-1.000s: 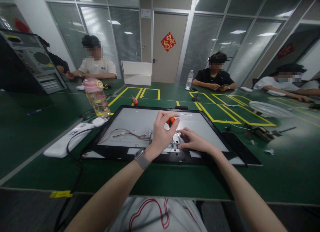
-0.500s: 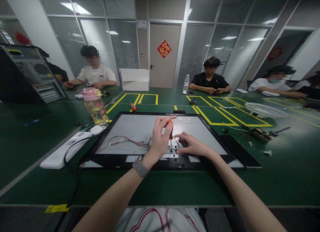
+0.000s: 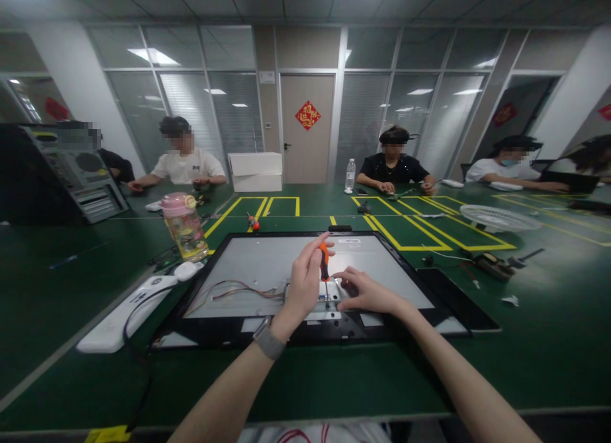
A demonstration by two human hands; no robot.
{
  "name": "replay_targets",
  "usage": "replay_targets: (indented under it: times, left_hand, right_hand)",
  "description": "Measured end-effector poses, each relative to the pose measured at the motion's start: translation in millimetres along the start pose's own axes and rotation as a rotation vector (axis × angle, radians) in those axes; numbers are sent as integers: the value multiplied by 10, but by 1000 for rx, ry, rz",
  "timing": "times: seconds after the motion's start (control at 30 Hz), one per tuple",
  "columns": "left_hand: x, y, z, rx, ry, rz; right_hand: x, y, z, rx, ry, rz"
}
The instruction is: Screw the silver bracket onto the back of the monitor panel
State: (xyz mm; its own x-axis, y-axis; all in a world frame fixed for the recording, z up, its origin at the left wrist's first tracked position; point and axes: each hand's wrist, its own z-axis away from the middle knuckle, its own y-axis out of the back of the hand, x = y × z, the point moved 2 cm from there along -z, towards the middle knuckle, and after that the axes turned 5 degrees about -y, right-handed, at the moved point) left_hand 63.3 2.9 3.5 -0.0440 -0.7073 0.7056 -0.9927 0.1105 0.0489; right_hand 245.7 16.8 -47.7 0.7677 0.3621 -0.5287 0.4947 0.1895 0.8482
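One orange-and-black screwdriver [image 3: 324,263] stands nearly upright over the metal bracket [image 3: 321,316] of a display panel [image 3: 260,255] lying on a green table [image 3: 334,382], its handle pinched between the thumb and fingers of the left hand [image 3: 304,281]. The right hand [image 3: 368,293] sits just beside the bracket, thumb parted from its bent fingers. Across the table, a person in a black shirt [image 3: 395,170] sits near a clear bottle [image 3: 351,174].
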Motion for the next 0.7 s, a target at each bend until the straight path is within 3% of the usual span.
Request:
replay_targets:
  times: [0.3, 0.5, 0.7]
  left_hand:
    - [-11, 21, -27, 29, -19, -85]
    - [-11, 15, -15, 0, 24, 18]
    - [-48, 48, -37, 57, 22, -55]
  right_hand:
    - [31, -18, -20, -1, -14, 4]
    - [47, -29, -31, -4, -29, -6]
    - [70, -43, -47, 2, -20, 3]
